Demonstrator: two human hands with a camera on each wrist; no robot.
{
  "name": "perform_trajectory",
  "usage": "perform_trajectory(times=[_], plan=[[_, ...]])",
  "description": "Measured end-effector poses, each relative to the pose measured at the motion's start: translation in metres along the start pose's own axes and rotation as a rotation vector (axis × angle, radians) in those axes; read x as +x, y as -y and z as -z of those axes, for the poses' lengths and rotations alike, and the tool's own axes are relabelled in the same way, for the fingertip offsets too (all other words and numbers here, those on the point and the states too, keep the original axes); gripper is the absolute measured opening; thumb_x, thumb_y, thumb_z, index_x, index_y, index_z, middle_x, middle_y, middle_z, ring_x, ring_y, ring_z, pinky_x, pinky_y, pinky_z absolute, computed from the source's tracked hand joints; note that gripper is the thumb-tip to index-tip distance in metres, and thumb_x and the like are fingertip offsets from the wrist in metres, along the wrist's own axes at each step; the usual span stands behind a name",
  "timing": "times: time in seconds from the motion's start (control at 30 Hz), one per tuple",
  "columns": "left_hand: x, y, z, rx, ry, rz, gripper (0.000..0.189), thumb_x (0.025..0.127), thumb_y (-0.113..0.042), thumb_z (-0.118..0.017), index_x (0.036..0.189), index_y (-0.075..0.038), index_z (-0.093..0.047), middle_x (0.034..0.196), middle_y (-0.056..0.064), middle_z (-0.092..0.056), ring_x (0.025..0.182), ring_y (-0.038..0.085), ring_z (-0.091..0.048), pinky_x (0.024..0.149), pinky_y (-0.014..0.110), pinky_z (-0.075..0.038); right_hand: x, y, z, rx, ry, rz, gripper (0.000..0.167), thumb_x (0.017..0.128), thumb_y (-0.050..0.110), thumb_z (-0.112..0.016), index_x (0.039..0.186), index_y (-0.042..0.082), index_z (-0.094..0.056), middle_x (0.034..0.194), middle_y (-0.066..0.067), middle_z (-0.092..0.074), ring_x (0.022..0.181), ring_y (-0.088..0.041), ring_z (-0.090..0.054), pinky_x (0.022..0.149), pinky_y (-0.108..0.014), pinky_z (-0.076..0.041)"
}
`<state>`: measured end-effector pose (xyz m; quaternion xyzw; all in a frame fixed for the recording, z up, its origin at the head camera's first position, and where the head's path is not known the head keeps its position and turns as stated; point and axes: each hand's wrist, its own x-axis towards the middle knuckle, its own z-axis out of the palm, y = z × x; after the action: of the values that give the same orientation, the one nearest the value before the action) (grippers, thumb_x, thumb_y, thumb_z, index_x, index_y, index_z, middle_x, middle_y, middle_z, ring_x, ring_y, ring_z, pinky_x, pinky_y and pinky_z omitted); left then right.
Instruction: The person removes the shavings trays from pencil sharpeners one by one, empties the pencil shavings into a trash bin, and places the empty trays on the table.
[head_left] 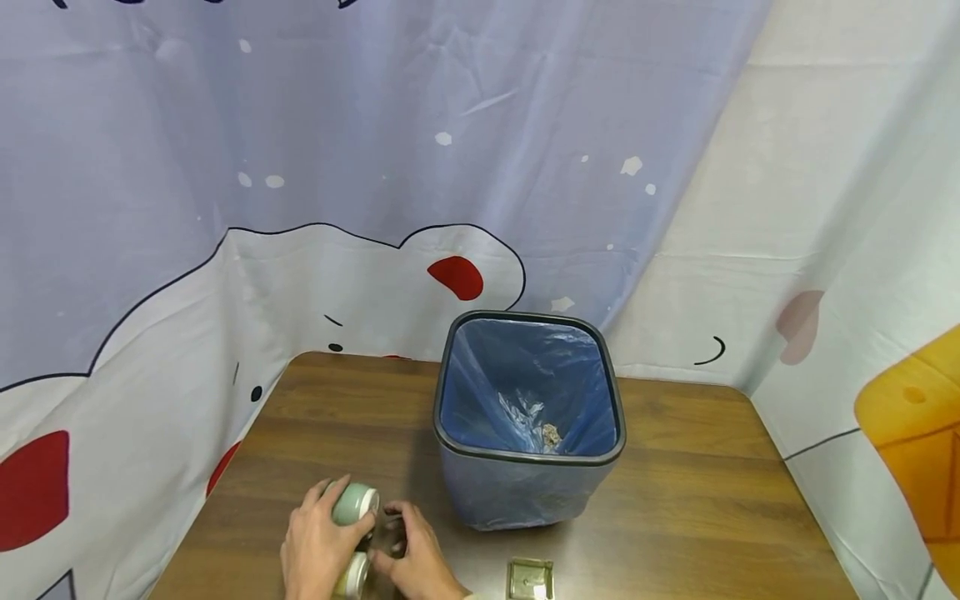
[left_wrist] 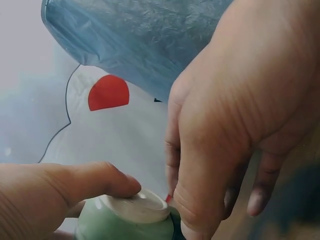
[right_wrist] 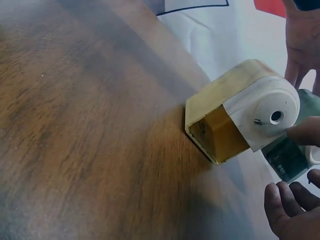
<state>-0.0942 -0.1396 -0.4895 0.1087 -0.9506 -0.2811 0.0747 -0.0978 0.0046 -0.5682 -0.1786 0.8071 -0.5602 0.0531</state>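
Observation:
My left hand [head_left: 318, 542] grips a green pencil sharpener [head_left: 352, 502] with a white front, thumb on the white part in the left wrist view. Facing it, my right hand [head_left: 416, 562] has its thumb and bent fingers spread apart near the sharpener's dark green drawer [right_wrist: 286, 157]. Whether the fingertips touch the drawer cannot be told. A yellow pencil sharpener [right_wrist: 225, 102] with a white front and a hollow drawer slot stands on the table close by. In the right wrist view, my right thumb [right_wrist: 306, 131] overlaps the edge of its white front.
A bin [head_left: 517, 492] lined with a blue plastic bag stands behind and right of my hands, a small crumpled scrap [head_left: 551, 435] inside. On the wooden table [head_left: 697, 500], a small clear yellowish square tray [head_left: 530, 579] lies in front of the bin. Printed curtains [head_left: 375, 150] surround the table.

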Motion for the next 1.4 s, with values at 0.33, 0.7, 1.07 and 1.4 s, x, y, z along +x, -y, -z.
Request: perform_trajectory(times=[0.33, 0.7, 1.07, 1.4], plan=[[-0.003, -0.008, 0.009, -0.016, -0.023, -0.037, 0.061, 0.071, -0.041, -0.073, 0.124, -0.014, -0.059, 0.127, 0.018, -0.052, 0.099, 0.045, -0.054, 0.063, 0.050, -0.047, 0.001, 0.002, -0.001, 0.131, -0.032, -0.009, 0.055, 0.075, 0.025, -0.073, 0.123, 0.024, -0.045, 0.114, -0.003, -0.054, 0.092, -0.020, -0.056, 0.072, -0.022, -0.047], [-0.003, -0.018, 0.018, -0.024, -0.047, -0.045, 0.061, 0.071, -0.044, -0.073, 0.123, -0.016, -0.060, 0.128, 0.016, -0.052, 0.101, 0.045, -0.053, 0.066, 0.054, -0.047, 0.009, 0.009, 0.002, 0.099, -0.083, 0.102, 0.061, 0.076, 0.030, -0.073, 0.128, 0.028, -0.040, 0.120, 0.007, -0.049, 0.104, -0.023, -0.052, 0.079, -0.028, -0.048], [-0.003, -0.019, 0.022, -0.013, -0.020, -0.033, 0.061, 0.070, -0.048, -0.072, 0.122, -0.017, -0.061, 0.127, 0.015, -0.053, 0.100, 0.043, -0.052, 0.064, 0.052, -0.047, 0.019, 0.014, 0.001, 0.051, -0.094, 0.152, 0.060, 0.074, 0.033, -0.075, 0.125, 0.024, -0.044, 0.116, 0.007, -0.051, 0.100, -0.007, -0.050, 0.078, -0.027, -0.048], [-0.001, -0.021, 0.021, -0.028, -0.036, -0.059, 0.056, 0.069, -0.040, -0.074, 0.117, -0.014, -0.064, 0.122, 0.018, -0.055, 0.096, 0.045, -0.054, 0.064, 0.048, -0.047, 0.022, 0.011, 0.003, 0.121, -0.075, 0.177, 0.059, 0.074, 0.028, -0.076, 0.125, 0.018, -0.047, 0.113, 0.004, -0.052, 0.097, -0.005, -0.055, 0.078, -0.022, -0.049]])
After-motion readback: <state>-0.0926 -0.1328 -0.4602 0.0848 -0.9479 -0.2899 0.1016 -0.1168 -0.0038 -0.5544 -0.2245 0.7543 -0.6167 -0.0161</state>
